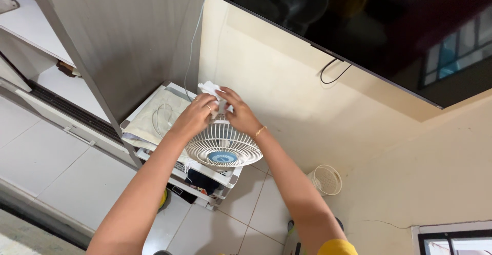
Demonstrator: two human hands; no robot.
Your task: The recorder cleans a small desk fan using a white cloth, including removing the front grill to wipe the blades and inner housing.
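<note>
Both forearms reach up from the bottom of the view and meet at the top of a small white table fan with a blue hub. At the grip, the left hand curls its fingers over the upper rim of the fan's round grille, at about eleven o'clock on it, with a ring showing on one finger; this looks like a steadying hold, so the fan does not tip. The right hand, with a gold bracelet at the wrist, closes on a crumpled white cloth and presses it against the top of the fan, at about twelve o'clock, where the two hands nearly touch. The fan stands on a white plastic drawer unit, facing up toward the camera. Beside it at nine o'clock, on the same top, lies a folded pale cloth with a coiled white cable on it. A white wire basket sits on the tiled floor at four o'clock, against the cream wall. A dark wall-mounted television hangs at one o'clock.
</note>
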